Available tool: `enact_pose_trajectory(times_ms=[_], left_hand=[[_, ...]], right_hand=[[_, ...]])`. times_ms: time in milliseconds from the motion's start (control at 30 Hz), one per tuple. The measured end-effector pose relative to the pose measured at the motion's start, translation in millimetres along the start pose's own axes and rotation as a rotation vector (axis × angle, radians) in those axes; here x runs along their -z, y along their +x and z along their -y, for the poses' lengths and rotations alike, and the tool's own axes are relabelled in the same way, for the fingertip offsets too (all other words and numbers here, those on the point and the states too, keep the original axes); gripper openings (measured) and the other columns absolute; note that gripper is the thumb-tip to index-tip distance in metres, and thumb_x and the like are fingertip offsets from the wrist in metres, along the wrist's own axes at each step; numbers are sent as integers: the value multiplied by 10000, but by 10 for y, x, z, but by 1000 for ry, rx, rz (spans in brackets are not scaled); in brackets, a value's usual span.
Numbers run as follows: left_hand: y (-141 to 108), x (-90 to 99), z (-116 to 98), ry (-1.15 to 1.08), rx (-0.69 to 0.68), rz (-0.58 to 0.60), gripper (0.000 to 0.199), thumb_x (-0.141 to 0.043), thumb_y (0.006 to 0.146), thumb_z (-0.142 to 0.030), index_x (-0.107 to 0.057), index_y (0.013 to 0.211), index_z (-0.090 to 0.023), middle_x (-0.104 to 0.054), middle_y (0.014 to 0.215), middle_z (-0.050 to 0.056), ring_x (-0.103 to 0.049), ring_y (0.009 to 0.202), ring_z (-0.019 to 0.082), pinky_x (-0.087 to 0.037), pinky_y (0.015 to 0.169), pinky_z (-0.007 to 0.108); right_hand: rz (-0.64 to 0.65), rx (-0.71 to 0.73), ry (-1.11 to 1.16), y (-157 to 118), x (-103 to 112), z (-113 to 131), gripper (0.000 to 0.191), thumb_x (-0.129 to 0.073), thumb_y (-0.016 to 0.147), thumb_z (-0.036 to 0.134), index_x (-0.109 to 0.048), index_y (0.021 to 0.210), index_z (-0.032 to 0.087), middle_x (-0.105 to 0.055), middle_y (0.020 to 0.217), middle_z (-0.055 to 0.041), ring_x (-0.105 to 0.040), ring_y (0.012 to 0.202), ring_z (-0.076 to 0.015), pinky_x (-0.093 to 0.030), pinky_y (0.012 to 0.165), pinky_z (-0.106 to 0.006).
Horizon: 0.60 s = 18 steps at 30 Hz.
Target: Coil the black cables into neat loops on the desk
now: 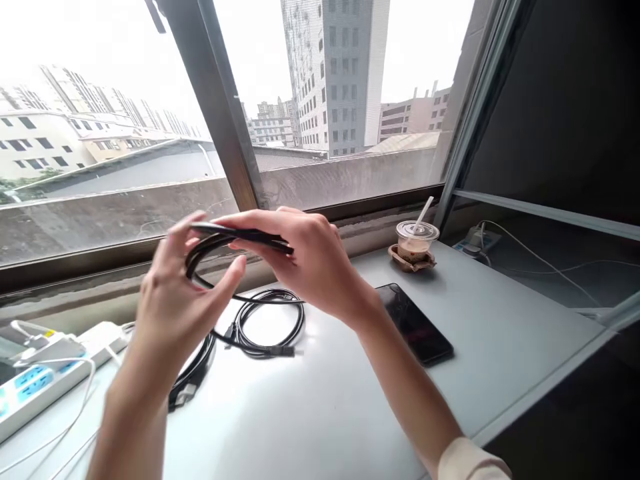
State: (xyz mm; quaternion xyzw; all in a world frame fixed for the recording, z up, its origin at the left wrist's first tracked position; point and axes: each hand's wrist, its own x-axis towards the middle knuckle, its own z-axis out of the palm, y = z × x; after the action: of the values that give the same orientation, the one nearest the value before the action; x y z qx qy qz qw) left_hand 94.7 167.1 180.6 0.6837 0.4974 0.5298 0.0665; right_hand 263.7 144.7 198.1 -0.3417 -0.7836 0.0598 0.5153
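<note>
Pale table (310, 413) below a window (225, 107), buildings (345, 73) outside. Black cable (250, 235), coiled, up in the air over the table between both hands. Left hand (175, 287) curved loosely round the coil's left side, thumb spread away from fingers. Right hand (310, 250) narrow, pinching the upper strands, thumb below. One strand hangs lower, toward right wrist. Beneath: second coil (243, 337) flat on table, plug (283, 351) pointing right. Third coil (197, 367) beside left wrist, partly hidden by it. Tablet (415, 327) lying dark-screened next to right forearm, partly covered by it. Farther back right, lidded cup (415, 247) with straw (424, 212), sitting in cardboard holder (410, 264). Power strip (50, 380) at left, white wires (87, 393) nearby
</note>
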Motion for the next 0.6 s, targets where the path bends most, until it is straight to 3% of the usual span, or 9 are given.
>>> enact_pose_trajectory(times_ms=[67, 133, 233, 300, 400, 500, 600], left_hand=[[61, -64, 63, 113, -37, -33, 214, -666, 699, -365, -645, 872, -242, -682, 859, 3, -633, 844, 221, -444, 731, 304], [96, -120, 114, 58, -7, -46, 188, -593, 766, -378, -667, 794, -207, -688, 787, 20, -628, 783, 198, -441, 767, 304], [125, -160, 177, -190, 73, -54, 263, -577, 781, -405, -656, 670, -181, -681, 745, 37, -632, 781, 185, -460, 759, 282], [142, -150, 200, -383, 147, -35, 350, -564, 789, -414, -566, 533, -175, -674, 731, 46, -641, 780, 176, -478, 727, 263], [162, -81, 185, -649, 285, -27, 474, -562, 792, -411, -355, 428, -189, -568, 535, 20, -598, 576, 132, -465, 544, 231], [150, 23, 101, -790, 331, -89, 495, -636, 741, -336, -277, 430, -193, -272, 367, -68, -279, 314, 43, -208, 308, 196], [109, 102, -24, -757, 277, -176, 492, -649, 703, -236, -265, 400, -182, -197, 356, -80, -155, 305, 15, -60, 307, 215]], right_hand=[[-53, 64, 46, -13, 5, 18, 291, -442, 927, 169, -643, 1110, 273, -665, 1129, 41, -590, 1014, -132, -461, 822, -241], [-137, 57, 78, -27, -9, 35, 304, -429, 932, 181, -640, 1113, 301, -660, 1136, 38, -588, 1019, -142, -470, 832, -264], [-279, 1, 131, -37, -44, 55, 264, -471, 918, 273, -646, 1109, 320, -639, 1169, 6, -579, 1058, -187, -490, 826, -315], [-351, -31, 162, -30, -68, 49, 252, -507, 897, 331, -651, 1103, 315, -635, 1168, -22, -573, 1076, -216, -497, 822, -345], [-322, -64, 190, -4, -98, -16, 288, -587, 845, 373, -635, 1118, 296, -672, 1071, -39, -614, 968, -207, -503, 782, -325], [-232, -98, 132, 16, -133, -103, 312, -640, 797, 396, -642, 1075, 253, -695, 863, -12, -638, 765, -158, -485, 681, -256], [-192, -126, 140, 12, -194, -125, 256, -583, 833, 424, -671, 929, 204, -644, 657, 13, -604, 600, -113, -445, 585, -215]])
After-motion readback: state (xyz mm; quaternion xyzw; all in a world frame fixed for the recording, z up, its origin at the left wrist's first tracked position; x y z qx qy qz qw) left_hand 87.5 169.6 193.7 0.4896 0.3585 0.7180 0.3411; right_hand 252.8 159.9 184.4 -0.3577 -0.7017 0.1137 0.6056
